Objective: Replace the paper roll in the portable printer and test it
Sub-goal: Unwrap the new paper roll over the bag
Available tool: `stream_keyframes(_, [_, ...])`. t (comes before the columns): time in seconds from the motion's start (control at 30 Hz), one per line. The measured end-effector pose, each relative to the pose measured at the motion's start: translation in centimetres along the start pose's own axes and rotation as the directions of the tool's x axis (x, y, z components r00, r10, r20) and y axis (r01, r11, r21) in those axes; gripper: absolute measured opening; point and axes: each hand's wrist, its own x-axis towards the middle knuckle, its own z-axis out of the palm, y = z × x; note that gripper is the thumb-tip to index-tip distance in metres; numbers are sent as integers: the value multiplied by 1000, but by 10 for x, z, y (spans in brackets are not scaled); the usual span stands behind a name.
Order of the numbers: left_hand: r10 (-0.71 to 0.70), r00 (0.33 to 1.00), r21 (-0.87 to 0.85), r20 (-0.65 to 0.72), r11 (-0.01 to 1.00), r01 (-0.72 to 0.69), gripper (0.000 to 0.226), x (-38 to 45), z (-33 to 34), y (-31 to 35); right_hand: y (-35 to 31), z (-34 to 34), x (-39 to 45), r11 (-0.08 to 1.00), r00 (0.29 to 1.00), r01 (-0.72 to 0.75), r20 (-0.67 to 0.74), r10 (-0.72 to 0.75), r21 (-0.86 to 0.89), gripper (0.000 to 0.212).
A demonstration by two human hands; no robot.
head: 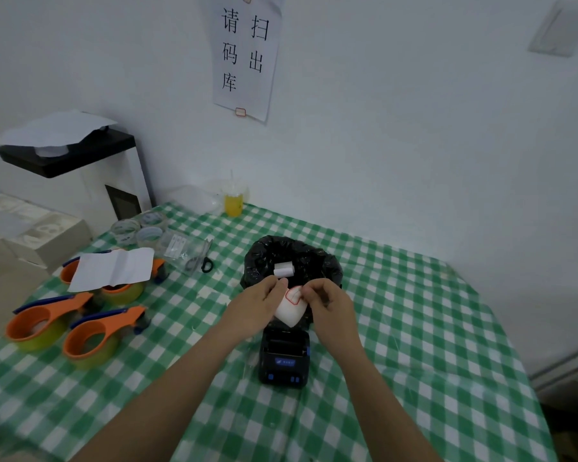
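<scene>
- Head view: a white paper roll [290, 311] is held above the table between both hands, just over the far end of the portable printer [284, 356]; a red-outlined sticker or tab is seen on its upper face.
- The left hand [260, 303] is closed on the roll's left side, its thumb and fingertips pinched at the top edge near the red outline.
- The right hand [327, 303] is curled around the roll's right side, fingertips pinched at the red-outlined tab.
- The printer is black with blue buttons and a small blue label on its front; the label's writing cannot be read. Its paper bay appears to be open.
- Just behind the hands a bin [292, 261] lined with a black bag is placed on the green-and-white checked tablecloth [414, 328]; a second small white roll [283, 269] is seen lying inside it.
- A paper sign [246, 55] is fixed to the wall, printed with the characters 请, 扫, 码, 出, 库.
- At the left, orange tape dispensers [80, 328] with yellowish tape, a folded white sheet [114, 268] and scissors [201, 260] are laid out; a cup of yellow drink [233, 203] is set by the wall.
</scene>
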Motion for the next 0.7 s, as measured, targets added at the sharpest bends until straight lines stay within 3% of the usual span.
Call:
stream_keyframes(0.27, [-55,997,-73,47,996,58,40,7,5,-8,10,3,2,997,1000,-18,-1,18,77,24])
stream_keyframes(0.4, [-121,992,-99,36,987,124,49,11,5,-23,21,-1,9,976,984,-120,-110,142,183,23])
stream_keyframes(0.6, [-175,985,-57,0,983,174,51,21,4,-43,38,-2,44,965,962,-261,-86,261,14,21])
stream_keyframes(0.7, [-178,984,-33,-5,984,178,50,31,6,-52,48,3,71,948,966,-256,-80,245,-189,19])
